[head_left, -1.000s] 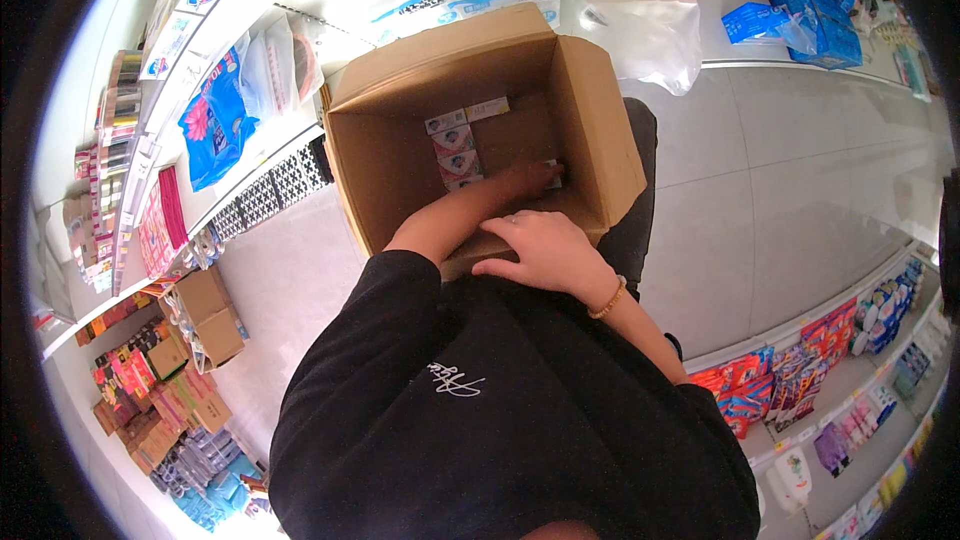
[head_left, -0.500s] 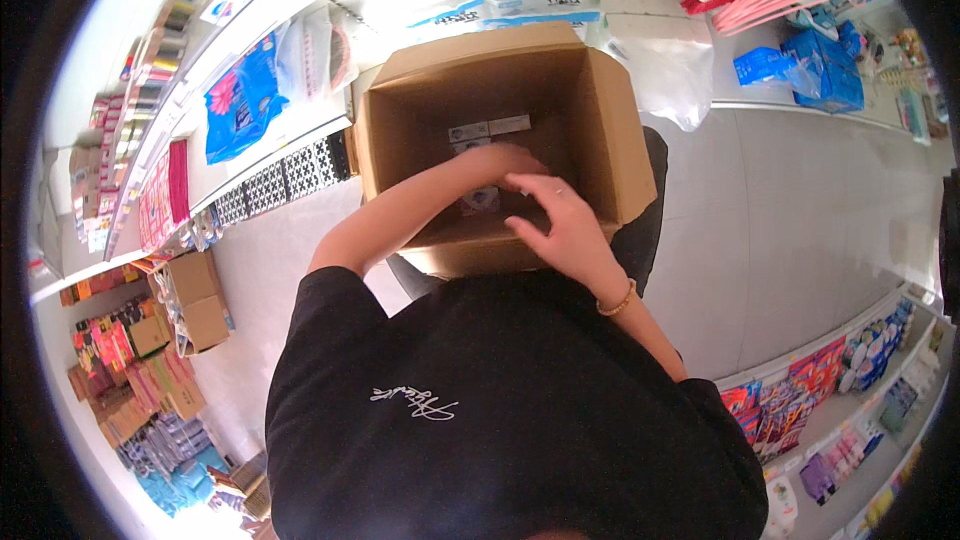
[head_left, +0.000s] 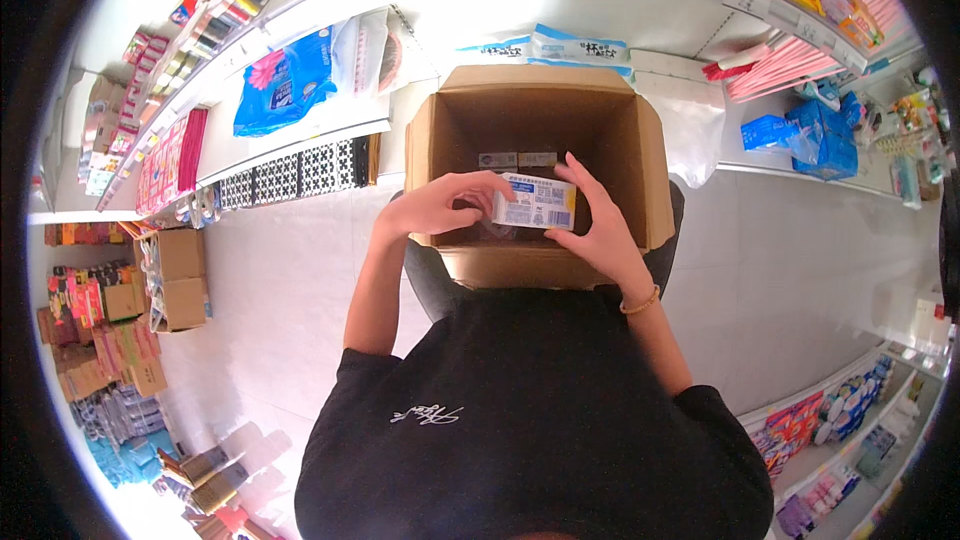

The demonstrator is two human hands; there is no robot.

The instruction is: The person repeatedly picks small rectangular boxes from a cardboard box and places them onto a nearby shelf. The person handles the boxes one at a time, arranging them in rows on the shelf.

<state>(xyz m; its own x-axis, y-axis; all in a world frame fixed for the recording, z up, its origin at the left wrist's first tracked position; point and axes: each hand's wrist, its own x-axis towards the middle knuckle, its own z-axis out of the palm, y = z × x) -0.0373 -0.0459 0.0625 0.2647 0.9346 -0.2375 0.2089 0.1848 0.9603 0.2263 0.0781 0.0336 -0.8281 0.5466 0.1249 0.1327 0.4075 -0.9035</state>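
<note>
A small white carton (head_left: 536, 202) with blue and yellow print is held over the mouth of an open brown cardboard box (head_left: 655, 172). My left hand (head_left: 445, 204) grips its left end with the fingers curled. At the carton's right end, my right hand (head_left: 608, 232) has its thumb by the lower corner and its fingers stretched along the upper side, closing round it. Deeper in the cardboard box lie small flat cartons (head_left: 515, 159), partly hidden behind the held one.
The cardboard box stands on a dark seat (head_left: 428, 278) before a white shelf. Blue-and-white packs (head_left: 580, 43), a blue bag (head_left: 285, 85) and blue boxes (head_left: 825, 140) rest on the shelving. Cartons (head_left: 180, 280) sit at the left, and more stocked shelves (head_left: 835, 430) stand at the lower right.
Both hands have come up from inside the cardboard box, and the small white carton is now between them. The left hand has moved left. The view has shifted, showing more of the shelf ahead.
</note>
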